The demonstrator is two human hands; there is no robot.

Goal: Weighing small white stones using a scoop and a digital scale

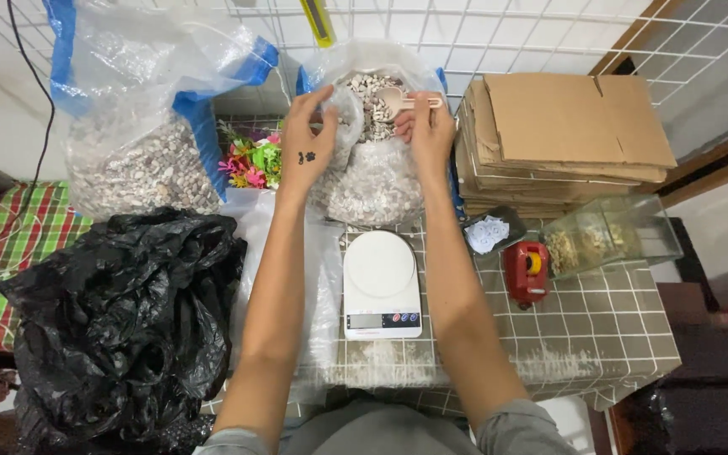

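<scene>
My left hand point(307, 139) grips the rim of a clear plastic bag of small pale pebbles point(372, 181) and holds its mouth open. My right hand point(425, 126) holds a small pale plastic scoop point(399, 100) over the pebbles inside the bag's opening. Both arms reach forward across a table point(608, 329) covered with a grey checked cloth. A white digital kitchen scale point(382, 284) sits between my forearms, its platform bare.
A larger clear bag of pebbles with blue edges point(141, 160) stands at the left, a black plastic bag point(124, 320) in front of it. Colourful artificial plants point(253, 162), stacked flat cardboard point(562, 139), a small glass tank point(608, 234), a red tape dispenser point(527, 270) and a dark tray point(490, 234) lie around.
</scene>
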